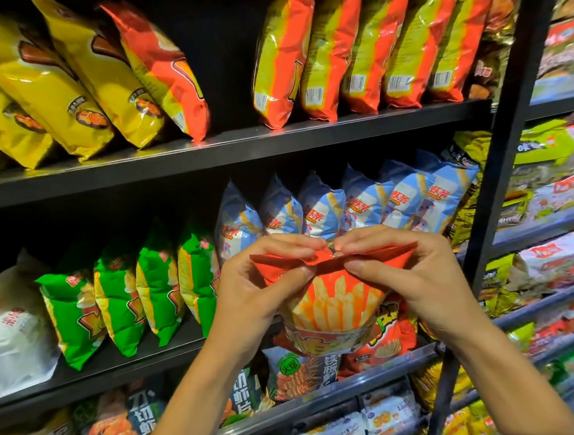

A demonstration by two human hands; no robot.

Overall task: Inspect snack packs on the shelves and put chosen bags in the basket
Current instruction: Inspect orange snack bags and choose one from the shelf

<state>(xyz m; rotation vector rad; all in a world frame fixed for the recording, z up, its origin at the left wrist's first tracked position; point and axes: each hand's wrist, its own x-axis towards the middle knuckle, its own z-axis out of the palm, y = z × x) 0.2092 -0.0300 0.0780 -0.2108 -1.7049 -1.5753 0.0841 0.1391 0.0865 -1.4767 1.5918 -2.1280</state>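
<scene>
Now, left side: big shiny yellow bags [38, 86] lean on the top black shelf [231, 142]; a white bag [9, 328] and bright green bags [120, 295] stand on the shelf below.
Left hand: the left hand [257, 288] pinches the top edge of the red shiny bag with fries on it [333, 299], thumb in front.
Red bag: it hangs in the air between both hands, in front of the shelves, its top seam folded.
Right hand: the right hand [403, 273] pinches the same top edge.
Behind: blue and white bags [363, 204] stand in a row.
Right side: orange and yellow bags [368, 46] stand up top, beside a black post [512, 131].
</scene>
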